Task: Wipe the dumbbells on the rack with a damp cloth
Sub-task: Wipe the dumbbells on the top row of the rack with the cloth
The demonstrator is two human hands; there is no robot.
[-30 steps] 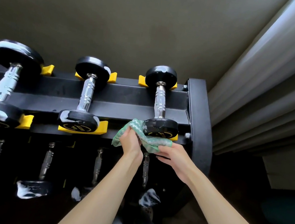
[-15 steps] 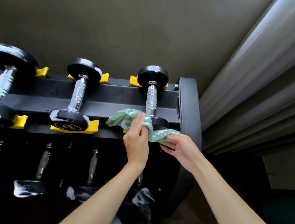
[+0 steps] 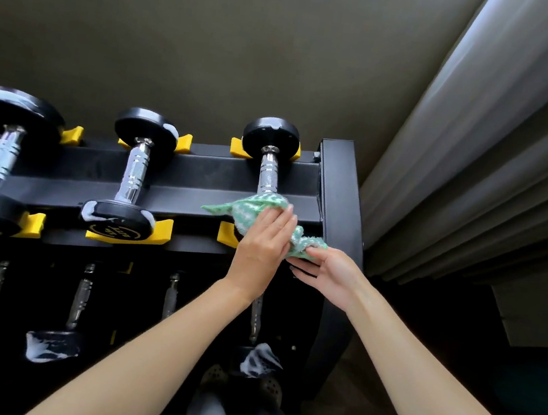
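A black rack (image 3: 339, 194) with yellow cradles carries black dumbbells with chrome handles. A green-and-white cloth (image 3: 252, 206) lies draped over the near head of the rightmost top dumbbell (image 3: 272, 138), hiding that head. My left hand (image 3: 263, 244) presses flat on the cloth with straight fingers. My right hand (image 3: 326, 272) pinches the cloth's right end between thumb and fingers, just under the dumbbell head. The middle dumbbell (image 3: 133, 173) and left dumbbell (image 3: 3, 153) carry white foam smears.
A lower shelf holds several more dumbbells, some with foam, such as one near my knees (image 3: 257, 360). Grey curtains (image 3: 497, 148) hang close on the right of the rack. A dark wall rises behind. My shoes (image 3: 241, 381) stand below.
My left hand slid up and to the right over the cloth, which now covers the near dumbbell head fully. My right hand keeps its hold on the cloth's end.
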